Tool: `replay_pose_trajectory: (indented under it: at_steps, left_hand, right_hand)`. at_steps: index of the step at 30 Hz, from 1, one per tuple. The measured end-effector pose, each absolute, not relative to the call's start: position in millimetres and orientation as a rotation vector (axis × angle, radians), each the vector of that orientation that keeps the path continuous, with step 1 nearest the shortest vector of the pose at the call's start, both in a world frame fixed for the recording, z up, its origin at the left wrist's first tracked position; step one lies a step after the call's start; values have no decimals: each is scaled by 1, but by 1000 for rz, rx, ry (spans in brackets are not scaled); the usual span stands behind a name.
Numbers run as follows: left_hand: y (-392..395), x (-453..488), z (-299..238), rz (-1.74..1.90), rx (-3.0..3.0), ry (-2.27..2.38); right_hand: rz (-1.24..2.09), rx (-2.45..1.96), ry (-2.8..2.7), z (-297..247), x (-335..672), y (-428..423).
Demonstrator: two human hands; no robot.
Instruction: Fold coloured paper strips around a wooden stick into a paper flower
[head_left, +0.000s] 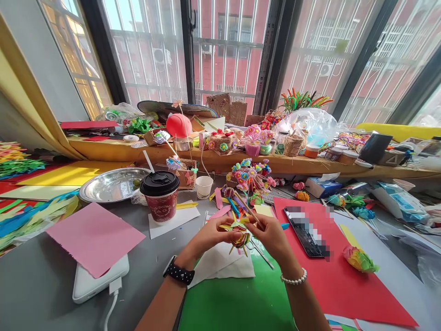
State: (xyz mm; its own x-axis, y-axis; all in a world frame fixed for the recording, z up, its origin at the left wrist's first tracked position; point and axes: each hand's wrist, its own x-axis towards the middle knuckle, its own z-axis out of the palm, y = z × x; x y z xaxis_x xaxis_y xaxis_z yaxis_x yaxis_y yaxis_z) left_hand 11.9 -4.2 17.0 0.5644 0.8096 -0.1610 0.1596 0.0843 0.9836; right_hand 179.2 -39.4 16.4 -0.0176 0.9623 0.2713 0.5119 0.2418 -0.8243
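My left hand (208, 235) is closed around a small flower of layered yellow, green and reddish paper (241, 239), whose pointed strips stick out below. Across from it, my right hand (273, 238) has its fingers closed at the flower's edge, with a thin wooden stick (246, 205) in its grip slanting up to the left. The fingers partly cover the flower, so whether the stick touches it I cannot tell. Beneath both hands lie white paper (220, 266) and a green sheet (234, 305). Metal scissors (263, 254) rest close to my right hand.
To the left stand a lidded paper cup (160, 202) and a metal plate (110, 188); pink paper (94, 236) overlaps a white power bank (99, 280). A phone (305, 234) and a finished-looking paper flower (360, 258) lie on red paper (361, 294). Crafts crowd the window ledge (144, 158).
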Motion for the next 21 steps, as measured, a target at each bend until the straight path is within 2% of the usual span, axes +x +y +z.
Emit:
replay_pose_trajectory:
  at_steps: [12, 21]
  left_hand:
    - [-7, 23, 6, 829, 1453, 700]
    - [-12, 30, 8, 960, 1560, 755]
  right_hand:
    - [357, -1478, -1555, 16, 177, -37]
    - [614, -1319, -1590, 14, 176, -37]
